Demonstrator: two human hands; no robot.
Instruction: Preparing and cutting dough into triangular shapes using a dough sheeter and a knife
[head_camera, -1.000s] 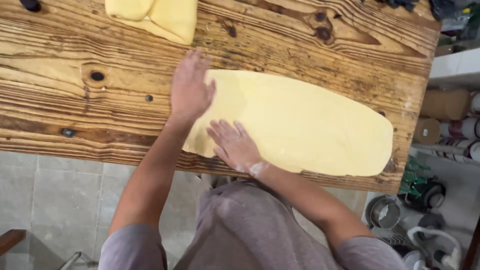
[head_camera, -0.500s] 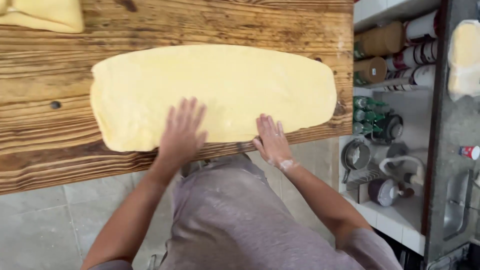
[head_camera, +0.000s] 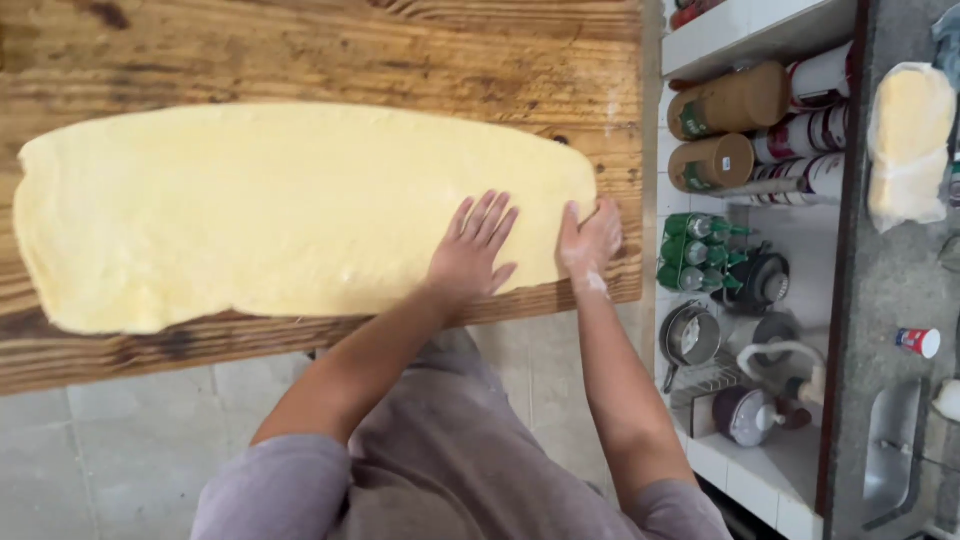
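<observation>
The left hand (head_camera: 470, 250) lies flat on the dough (head_camera: 290, 210), fingers spread and pointing away from the body; its grip is wide, holding nothing, the palm simply pressing on the sheet near its close edge. Just to the right of it the right hand (head_camera: 588, 240) rests at the dough's rounded right end, turned partly on edge with the fingers together against the end; this grip too closes on nothing, though how far the fingers curl I cannot tell. Flour whitens its wrist.

The dough is a long pale yellow sheet that stretches far to the left of both hands across the wooden counter (head_camera: 320, 50), its close edge running near the counter's front rim. Bare wood shows beyond the hands and just right of the right hand.

Well to the right of the grip, lower down, a white shelf (head_camera: 760, 30) carries brown jars (head_camera: 735, 100) lying on their sides, green bottles (head_camera: 695, 250) and dark pots (head_camera: 745, 415). Further right, a wrapped pale block (head_camera: 905, 140) lies on a grey stone top (head_camera: 880, 300).
</observation>
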